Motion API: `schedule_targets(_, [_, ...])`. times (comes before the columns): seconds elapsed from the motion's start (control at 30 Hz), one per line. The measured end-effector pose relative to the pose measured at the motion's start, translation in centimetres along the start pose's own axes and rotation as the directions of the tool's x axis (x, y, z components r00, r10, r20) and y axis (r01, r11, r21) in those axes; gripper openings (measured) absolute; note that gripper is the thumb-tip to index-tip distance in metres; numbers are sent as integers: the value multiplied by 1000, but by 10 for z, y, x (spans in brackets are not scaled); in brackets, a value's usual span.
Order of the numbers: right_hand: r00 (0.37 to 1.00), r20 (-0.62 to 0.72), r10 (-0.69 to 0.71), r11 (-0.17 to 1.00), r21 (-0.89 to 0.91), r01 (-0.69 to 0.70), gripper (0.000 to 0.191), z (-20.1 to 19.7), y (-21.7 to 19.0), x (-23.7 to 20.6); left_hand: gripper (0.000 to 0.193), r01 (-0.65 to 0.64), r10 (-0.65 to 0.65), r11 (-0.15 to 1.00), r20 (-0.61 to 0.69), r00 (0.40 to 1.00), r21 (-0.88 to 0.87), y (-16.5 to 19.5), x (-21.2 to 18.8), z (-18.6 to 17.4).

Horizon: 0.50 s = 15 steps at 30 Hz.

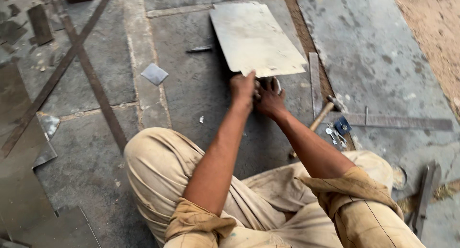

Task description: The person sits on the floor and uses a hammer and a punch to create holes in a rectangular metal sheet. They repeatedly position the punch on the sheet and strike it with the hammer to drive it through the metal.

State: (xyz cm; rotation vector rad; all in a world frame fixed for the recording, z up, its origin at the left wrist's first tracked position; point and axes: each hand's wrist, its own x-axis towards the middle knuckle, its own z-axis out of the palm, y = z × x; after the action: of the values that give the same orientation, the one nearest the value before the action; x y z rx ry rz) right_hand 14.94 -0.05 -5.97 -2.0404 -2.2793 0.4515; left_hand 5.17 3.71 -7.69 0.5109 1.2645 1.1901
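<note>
- Sitting on the stone floor [201, 99], a person in tan clothes leans forward with both arms stretched toward one pale metal sheet [254, 37], which lies on the floor straight ahead, its near edge at the fingertips.
- One large grey slab [373, 61] lies to the right of the sheet, and two long dark metal strips [91, 75] cross each other at the left.
- Left hand [243, 87] curls over the sheet's near edge, fingers closed on it, seemingly lifting that edge slightly.
- Right hand [270, 100] sits just beside the left, fingers bent around a small object under the edge; what it is cannot be made out, nor whether the grip is firm.
- One hammer [322, 116] lies right of the right forearm, near one steel square [383, 119].
- One small bunch of keys [335, 133] with a blue tag rests beside the hammer.
- One small square offcut [154, 73] lies left of the sheet.
- Risk, as a judgement: the thin edge could cut bare fingers if the sheet slips, and with the hands so close a slip could pinch one against the other.
</note>
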Motion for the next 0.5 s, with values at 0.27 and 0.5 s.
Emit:
schedule_targets(0.27, [1000,-2,-11,998,-55,11,71,27,0,-63,26,267,-262,959,-62,963,94,-38,7,9])
schedule_targets(0.5, [992,55,-113,989,104,107,61,30,16,-158,21,441,-414,883,-173,894,160,-53,11,-29])
